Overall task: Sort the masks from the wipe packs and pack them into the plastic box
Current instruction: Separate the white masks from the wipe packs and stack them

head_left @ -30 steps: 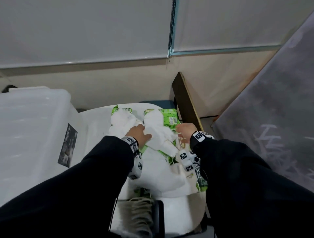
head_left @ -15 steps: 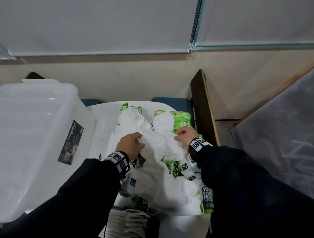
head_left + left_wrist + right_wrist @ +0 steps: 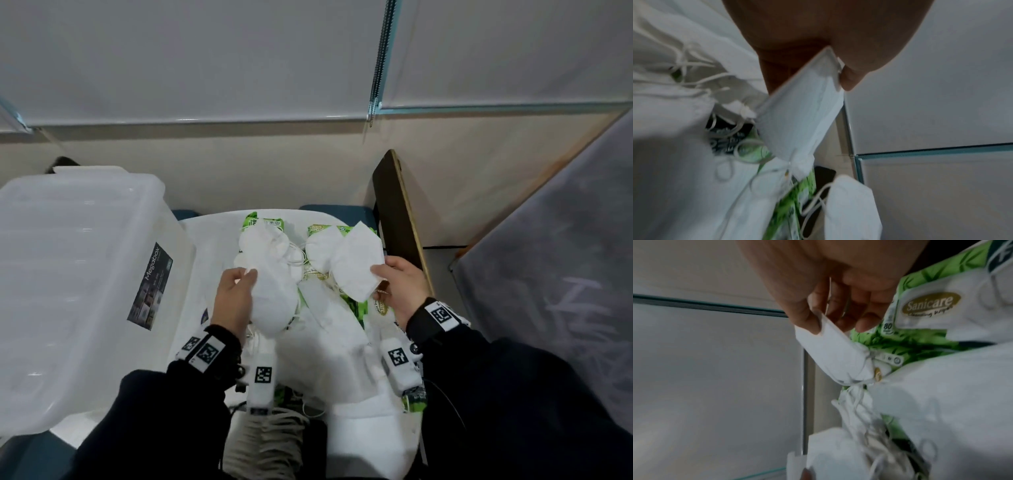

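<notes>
White folded masks and green wipe packs (image 3: 359, 305) lie mixed in a heap on a small white table (image 3: 205, 240). My left hand (image 3: 236, 291) pinches one white mask (image 3: 270, 294) lifted above the heap; the left wrist view shows that mask (image 3: 801, 113) held between thumb and fingers. My right hand (image 3: 397, 287) pinches another white mask (image 3: 356, 267) by its edge, raised over the packs; the right wrist view shows this mask (image 3: 830, 353) under the thumb, with a green Sanicare wipe pack (image 3: 920, 324) below. The clear plastic box (image 3: 68, 274) stands at the left.
A dark wooden board (image 3: 400, 219) stands on edge right of the table. A grey panel (image 3: 555, 267) leans at the far right. More masks (image 3: 329, 342) and ear loops cover the near part of the table. A wall with a blind is behind.
Both hands have risen from the heap, each lifting a white mask, and moved apart. The head view has swung a little to the left.
</notes>
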The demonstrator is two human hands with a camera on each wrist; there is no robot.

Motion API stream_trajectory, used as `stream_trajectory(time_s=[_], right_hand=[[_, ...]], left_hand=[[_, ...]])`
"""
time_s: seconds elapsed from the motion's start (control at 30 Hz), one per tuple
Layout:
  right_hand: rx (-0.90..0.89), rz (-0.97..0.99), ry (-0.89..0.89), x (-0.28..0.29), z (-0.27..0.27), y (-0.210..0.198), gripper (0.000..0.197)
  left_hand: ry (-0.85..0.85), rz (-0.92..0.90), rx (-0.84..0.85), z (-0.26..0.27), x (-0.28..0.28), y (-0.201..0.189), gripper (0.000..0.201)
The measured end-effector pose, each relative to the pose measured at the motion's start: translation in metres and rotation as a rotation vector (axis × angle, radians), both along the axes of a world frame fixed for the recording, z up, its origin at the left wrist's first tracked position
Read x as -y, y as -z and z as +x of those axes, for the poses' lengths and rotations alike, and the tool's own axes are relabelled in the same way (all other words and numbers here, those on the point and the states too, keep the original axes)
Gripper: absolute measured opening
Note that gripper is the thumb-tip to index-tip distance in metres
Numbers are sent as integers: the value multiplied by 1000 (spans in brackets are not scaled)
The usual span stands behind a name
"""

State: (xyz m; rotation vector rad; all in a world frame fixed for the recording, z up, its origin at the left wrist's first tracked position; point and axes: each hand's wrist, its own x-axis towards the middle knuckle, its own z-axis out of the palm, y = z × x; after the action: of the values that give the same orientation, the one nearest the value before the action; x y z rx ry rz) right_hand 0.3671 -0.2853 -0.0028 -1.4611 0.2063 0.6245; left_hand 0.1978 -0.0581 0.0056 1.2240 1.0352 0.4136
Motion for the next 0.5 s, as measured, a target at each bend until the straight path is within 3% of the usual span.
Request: stream_trajectory(time_s=[0.17,0.27,0.37,0.43,0.5], right_hand=[[205,-49,-156,-25,-62,-47,20],[307,-82,-482,-43,-117,-63,23],[385,-166,-658,-56,-160,-65,29],[396,-135,-669,-58,-174,-69,28],[314,-20,-573,-54,-185,-76,24]], left_hand=[[18,-219,99,-14,31,-16,21],[159,-416,218,-28,42,-32,44],[212,-376,204,-54,36,-39,72],[241,-291,200,-77,25,-38,60],[319,-263,209,-101,15,-38,47]])
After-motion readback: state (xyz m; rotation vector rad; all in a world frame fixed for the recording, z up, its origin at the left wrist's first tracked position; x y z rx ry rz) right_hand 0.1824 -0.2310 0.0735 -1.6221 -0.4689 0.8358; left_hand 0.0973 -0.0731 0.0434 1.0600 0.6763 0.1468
